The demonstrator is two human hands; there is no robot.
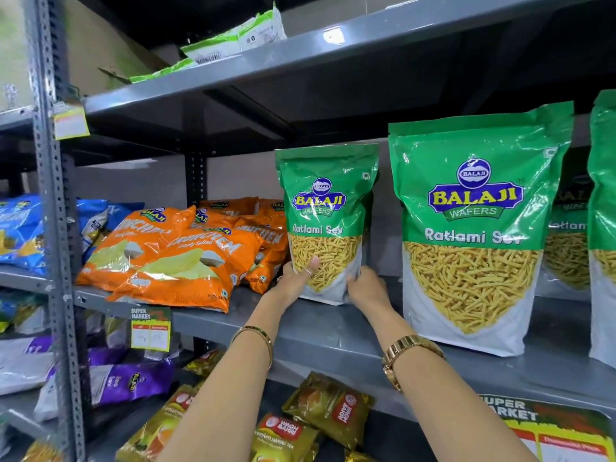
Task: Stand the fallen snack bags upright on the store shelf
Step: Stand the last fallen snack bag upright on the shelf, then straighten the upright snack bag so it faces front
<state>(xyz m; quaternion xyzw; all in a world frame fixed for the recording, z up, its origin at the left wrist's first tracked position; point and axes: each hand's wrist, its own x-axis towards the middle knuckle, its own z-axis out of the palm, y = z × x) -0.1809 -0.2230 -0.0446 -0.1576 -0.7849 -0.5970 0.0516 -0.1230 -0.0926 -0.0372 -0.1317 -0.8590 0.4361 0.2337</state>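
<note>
A green Ratlami Sev bag stands upright at the back of the grey middle shelf. My left hand grips its lower left corner, thumb on the front. My right hand holds its lower right edge. To the right, a larger green Ratlami Sev bag stands upright near the shelf's front, with another green bag upright behind it and a third green bag at the frame's right edge.
Orange chip bags lie flat in a pile left of my hands. Blue bags fill the neighbouring rack. Green packets lie on the top shelf. Yellow tea packets and purple bags lie on the lower shelf.
</note>
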